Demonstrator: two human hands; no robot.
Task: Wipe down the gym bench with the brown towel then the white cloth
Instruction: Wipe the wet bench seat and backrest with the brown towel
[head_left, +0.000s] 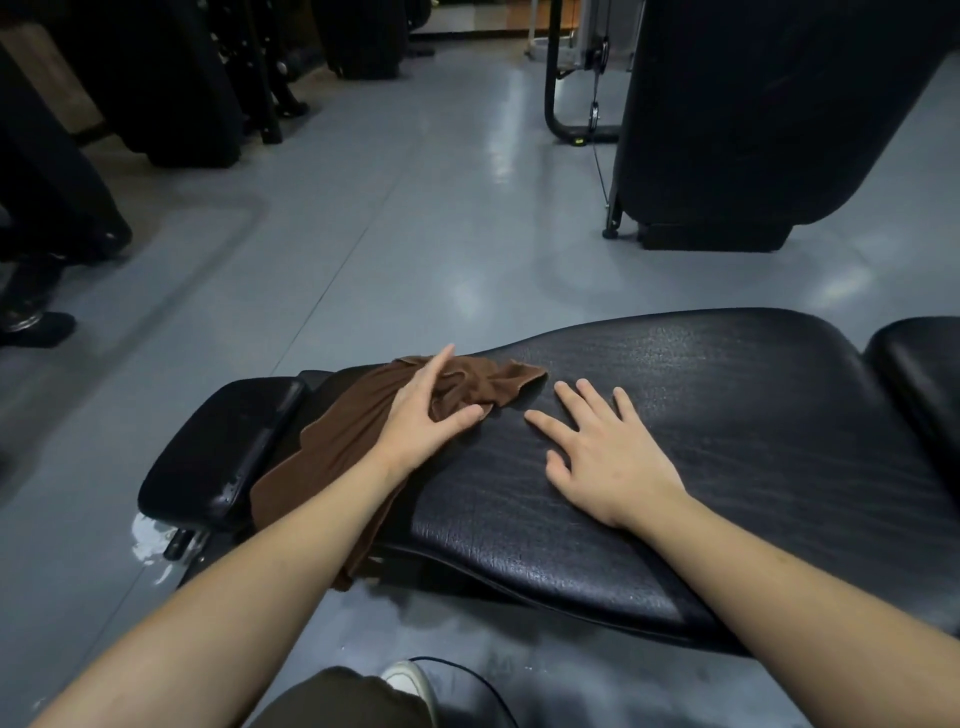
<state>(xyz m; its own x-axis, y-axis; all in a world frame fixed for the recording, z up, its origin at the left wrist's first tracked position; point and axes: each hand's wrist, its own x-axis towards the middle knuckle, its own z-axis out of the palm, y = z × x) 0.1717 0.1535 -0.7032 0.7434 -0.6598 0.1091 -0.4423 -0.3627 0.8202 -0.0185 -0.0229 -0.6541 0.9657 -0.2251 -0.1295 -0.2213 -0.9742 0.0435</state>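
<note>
black gym bench (675, 467) stretched across the lower frame, long axis running from left to right, its far edge bordering wide grey floor (405, 218) toward the top and machines (753, 114) at upper right. brown towel (332, 441) bunched over the bench's left end beside the small pad (223, 447), draped from far edge to near edge and hanging off. left hand (421, 410) pressing on the towel with straight, spread fingers; right hand (602, 447) flat on bare bench, fingers splayed, holding nothing. no readable writing.
</note>
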